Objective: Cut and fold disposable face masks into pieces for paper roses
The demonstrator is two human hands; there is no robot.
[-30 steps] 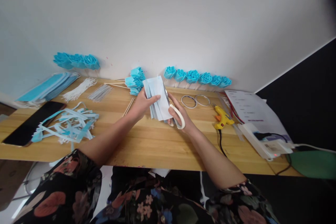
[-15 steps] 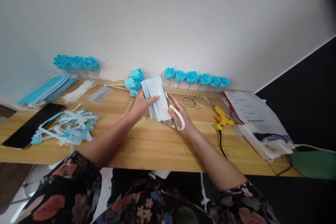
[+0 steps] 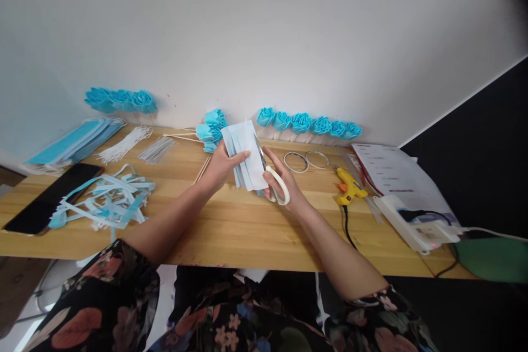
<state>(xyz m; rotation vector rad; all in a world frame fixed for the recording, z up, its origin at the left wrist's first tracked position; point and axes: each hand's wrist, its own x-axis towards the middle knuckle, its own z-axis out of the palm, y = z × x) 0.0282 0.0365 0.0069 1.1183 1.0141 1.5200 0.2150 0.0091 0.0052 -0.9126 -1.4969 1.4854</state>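
Observation:
My left hand (image 3: 223, 166) pinches a pale blue pleated face mask (image 3: 246, 148), thumb on top and the other fingers hidden beneath it. My right hand (image 3: 289, 182) is closed around white-handled scissors (image 3: 281, 190). Their blades lie along the right edge of the mask, partly hidden by it. Just behind the mask are several blue fabric flowers (image 3: 213, 127) on thin wooden sticks. A pile of cut blue and white strips (image 3: 109, 198) lies on the table left of my left forearm.
Along the wall stand blue flowers at left (image 3: 120, 100) and right (image 3: 301, 122). Stacked masks (image 3: 78, 142), white cords (image 3: 125, 144), grey wire strips (image 3: 157, 150) and a phone (image 3: 49, 198) lie left. Right are two rings (image 3: 296, 162), a yellow glue gun (image 3: 350, 186) and a power strip (image 3: 412, 225).
Almost nothing differs. The mask and both hands stay in place, and the scissors have shifted only very slightly at the mask's right edge.

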